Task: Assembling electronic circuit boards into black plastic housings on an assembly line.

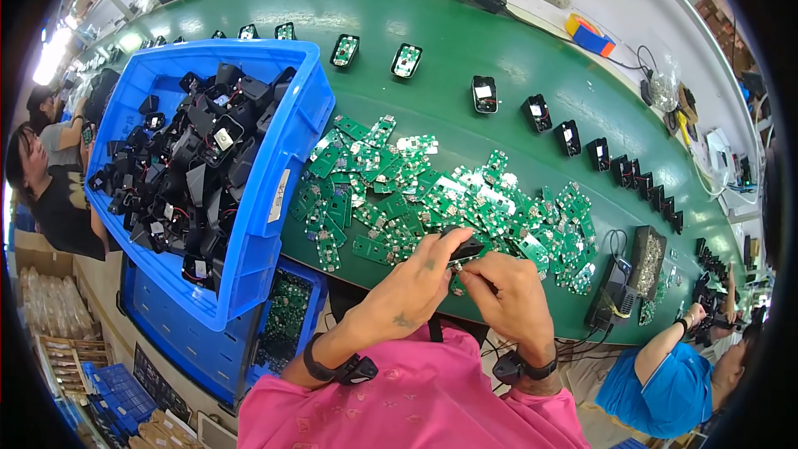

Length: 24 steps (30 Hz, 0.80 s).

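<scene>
My left hand (416, 281) grips a small black plastic housing (468, 249), tilted, over the near edge of the green bench. Against the housing's lower edge, my right hand (509, 293) is closed in a pinch. Whatever lies between its fingertips is too small and hidden to make out. Just beyond both hands spreads a loose heap of green circuit boards (399, 168). To the left stands a blue bin (293, 150) filled with black housings (199, 187), some trailing wires.
Black housings with boards or white parts, such as an open one (485, 95), line the green bench (440, 12). At right sit a black power box (613, 293) and a tray of small parts (647, 262). A co-worker in blue (665, 387) sits right; others are left.
</scene>
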{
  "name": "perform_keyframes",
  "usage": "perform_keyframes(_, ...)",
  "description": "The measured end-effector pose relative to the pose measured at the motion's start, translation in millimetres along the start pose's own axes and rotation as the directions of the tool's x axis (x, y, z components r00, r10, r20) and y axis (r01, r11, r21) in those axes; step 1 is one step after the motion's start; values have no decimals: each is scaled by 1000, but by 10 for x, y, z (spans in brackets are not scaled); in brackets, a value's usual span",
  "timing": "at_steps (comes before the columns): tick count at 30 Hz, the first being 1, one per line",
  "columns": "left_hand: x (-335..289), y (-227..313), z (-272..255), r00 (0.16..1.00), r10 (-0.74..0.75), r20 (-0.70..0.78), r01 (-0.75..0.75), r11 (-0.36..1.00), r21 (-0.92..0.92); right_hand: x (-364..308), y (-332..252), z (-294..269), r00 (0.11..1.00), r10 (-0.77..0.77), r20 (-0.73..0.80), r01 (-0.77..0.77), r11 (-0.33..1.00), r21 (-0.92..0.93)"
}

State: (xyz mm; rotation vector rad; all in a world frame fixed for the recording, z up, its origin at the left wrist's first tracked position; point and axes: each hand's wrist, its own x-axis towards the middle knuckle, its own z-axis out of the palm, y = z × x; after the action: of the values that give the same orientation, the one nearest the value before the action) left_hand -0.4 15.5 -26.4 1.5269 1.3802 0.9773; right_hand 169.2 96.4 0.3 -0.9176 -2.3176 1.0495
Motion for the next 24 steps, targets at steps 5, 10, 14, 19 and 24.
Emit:
perform_keyframes(5, -10, -12, 18, 999, 22, -43, -22, 1000, -19, 20, -11, -35, 997, -37, 63, 41, 997, -60)
perform_keyframes(10, -16, 28, 0, 999, -41, -35, 38, 996, -80, 12, 22, -70, 994, -40, 106, 46, 997, -58)
perform_keyframes(14, -29, -34, 32, 998, 41, -47, -42, 998, -36, 3, 18, -88, 989, -29, 148, 39, 997, -67)
perform_keyframes(19, -33, -54, 65, 999, 34, -22, -35, 999, -37, -6, 31, -95, 990, -14, 144, 22, 999, -50)
perform_keyframes(24, -37, -50, 59, 999, 44, -13, -43, 999, 29, 22, 25, -90, 982, -7, 188, 26, 995, -98)
